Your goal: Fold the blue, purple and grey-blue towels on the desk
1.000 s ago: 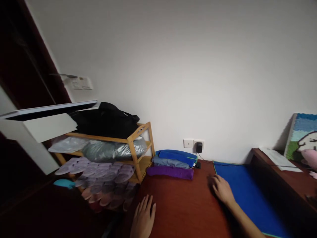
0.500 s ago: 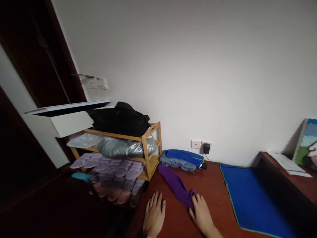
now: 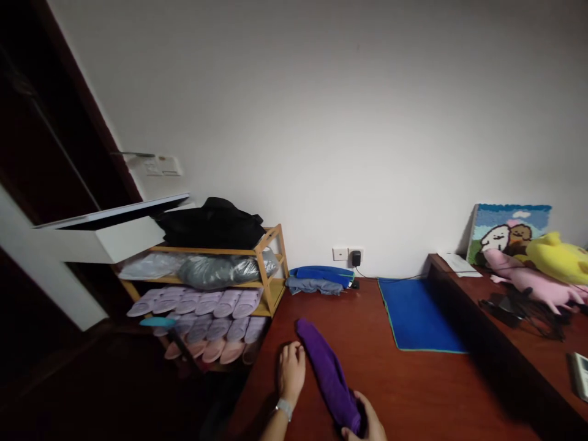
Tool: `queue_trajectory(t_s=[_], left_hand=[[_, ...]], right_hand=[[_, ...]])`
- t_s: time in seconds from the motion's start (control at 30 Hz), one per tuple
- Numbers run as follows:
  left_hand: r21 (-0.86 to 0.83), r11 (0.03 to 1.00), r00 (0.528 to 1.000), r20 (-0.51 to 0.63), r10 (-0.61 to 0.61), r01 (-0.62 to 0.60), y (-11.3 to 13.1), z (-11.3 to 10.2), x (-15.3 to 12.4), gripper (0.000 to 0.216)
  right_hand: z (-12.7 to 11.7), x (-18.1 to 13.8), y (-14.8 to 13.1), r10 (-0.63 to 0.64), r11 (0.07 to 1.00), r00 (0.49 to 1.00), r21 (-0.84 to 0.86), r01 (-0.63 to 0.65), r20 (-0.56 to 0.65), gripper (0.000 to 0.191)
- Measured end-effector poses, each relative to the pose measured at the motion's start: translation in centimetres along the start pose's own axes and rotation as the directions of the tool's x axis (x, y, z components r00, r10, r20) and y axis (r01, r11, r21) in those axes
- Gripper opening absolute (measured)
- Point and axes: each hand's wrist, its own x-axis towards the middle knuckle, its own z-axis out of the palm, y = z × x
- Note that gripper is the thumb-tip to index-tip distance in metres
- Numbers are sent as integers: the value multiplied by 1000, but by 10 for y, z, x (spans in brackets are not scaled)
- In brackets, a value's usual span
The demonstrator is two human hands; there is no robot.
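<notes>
A long, folded purple cloth [image 3: 327,370] lies slantwise on the red-brown wooden desk [image 3: 413,392]. My right hand [image 3: 371,422] grips its near end, with the thumb on one side and the fingers on the other. Beside the cloth's far end, on its left, is my left hand [image 3: 293,370], its fingers curled in and nothing visible in them. A band is on the left wrist. Against the wall, a folded blue cloth [image 3: 321,275] rests on a crumpled grey-blue cloth [image 3: 315,286].
A blue mat [image 3: 413,315] with green edging lies at the right, by a raised dark ledge [image 3: 478,349]. Plush toys [image 3: 528,278] and a picture [image 3: 509,229] are on that ledge. To the left stands a wooden rack [image 3: 271,263] of slippers, topped by a black bag [image 3: 211,226].
The view has turned right. My left hand has gone from spread flat to curled, nearer the cloth's far end. The cloth has shifted toward me, away from the wall, in my right hand.
</notes>
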Motion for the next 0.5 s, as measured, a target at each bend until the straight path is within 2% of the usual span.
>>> queue_trajectory(t_s=[0.07, 0.17, 0.27, 0.33, 0.4, 0.43, 0.5], left_hand=[[-79, 996, 996, 72, -45, 51, 27, 4, -41, 43], [-213, 968, 969, 231, -85, 135, 62, 8, -105, 45], [-187, 974, 952, 299, -66, 126, 82, 3, -148, 38], [-171, 975, 954, 285, -90, 143, 86, -3, -158, 39], [-214, 951, 952, 257, -166, 223, 85, -8, -160, 46], [-259, 925, 943, 254, -214, 279, 84, -9, -159, 50], [-394, 810, 893, 311, -327, 434, 80, -10, -159, 53]], right_hand=[[2, -10, -6, 18, 1000, 999, 22, -18, 27, 70], [4, -28, -16, -51, 998, 995, 25, 49, 84, 63], [3, -52, -30, -113, 988, 991, 116, 104, 70, 58], [-2, -67, -40, -117, 969, 985, 230, 85, 127, 50], [-9, -76, -51, -110, 947, 966, 318, 30, 235, 42], [-12, -79, -56, -112, 941, 953, 339, 11, 280, 41], [-19, -82, -65, -128, 935, 932, 354, 0, 339, 43]])
